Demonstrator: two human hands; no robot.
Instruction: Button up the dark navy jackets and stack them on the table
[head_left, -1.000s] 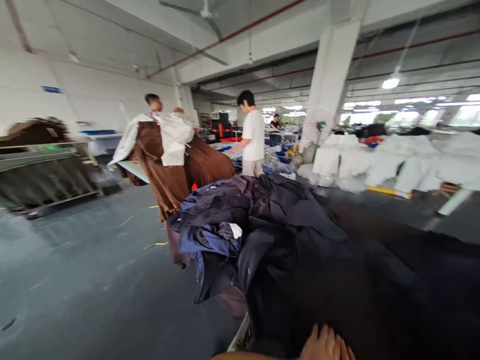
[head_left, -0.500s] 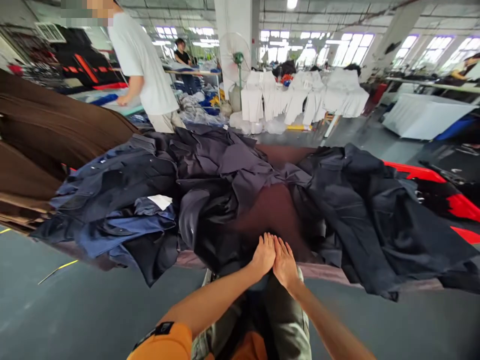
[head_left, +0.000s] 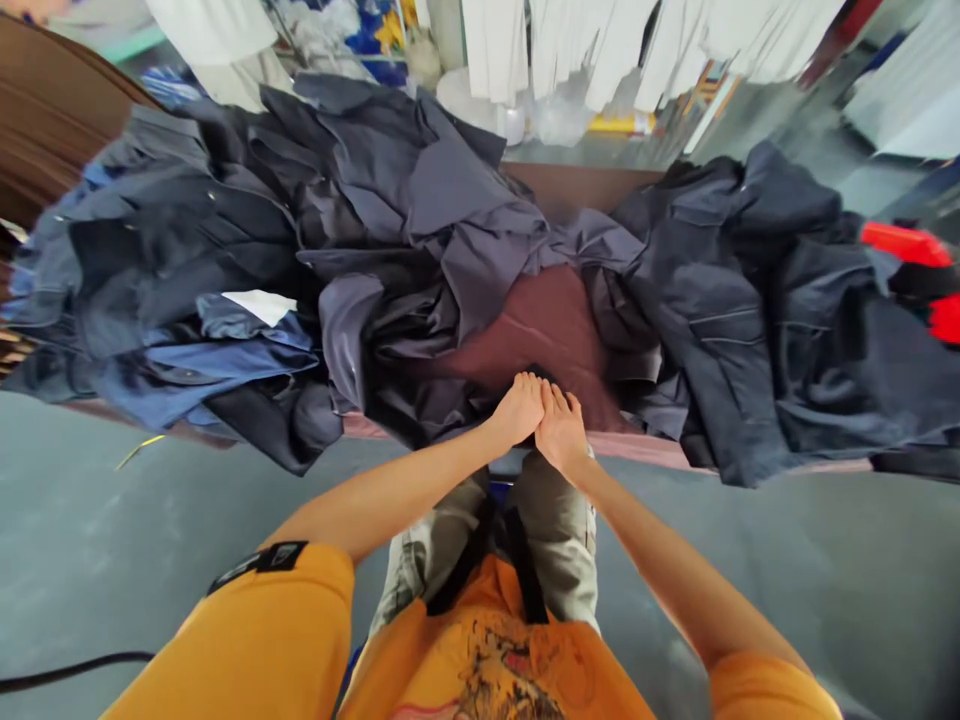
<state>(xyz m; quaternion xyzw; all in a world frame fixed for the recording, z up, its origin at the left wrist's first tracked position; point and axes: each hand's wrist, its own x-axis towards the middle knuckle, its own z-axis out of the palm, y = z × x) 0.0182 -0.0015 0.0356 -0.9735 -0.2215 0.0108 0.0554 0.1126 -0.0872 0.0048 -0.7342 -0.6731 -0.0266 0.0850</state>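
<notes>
A long bench covered in maroon cloth (head_left: 544, 320) spans the view, its paler front edge facing the person. Across its left half spreads a heap of navy garments (head_left: 195, 240), rumpled and overlapping, with dark purplish-grey folds toward the middle and a bluer piece near the front. Some hang over the front edge. On the right half lies a second heap of dark navy garments (head_left: 720, 310), one with light stitching; folds along the back link the two heaps, leaving the maroon cloth bare between them. The person's orange T-shirt (head_left: 472, 660) fills the bottom of the view, above khaki trousers (head_left: 555, 520). Brown fabric (head_left: 52, 100) stands at the upper left, and white garments (head_left: 585, 45) hang beyond the bench. The left hand (head_left: 519, 405) and right hand (head_left: 562, 428) meet side by side at the bare front edge, flat and open, fingers extended; their palms are hidden. A small white patch (head_left: 262, 306) shows on the left heap.
</notes>
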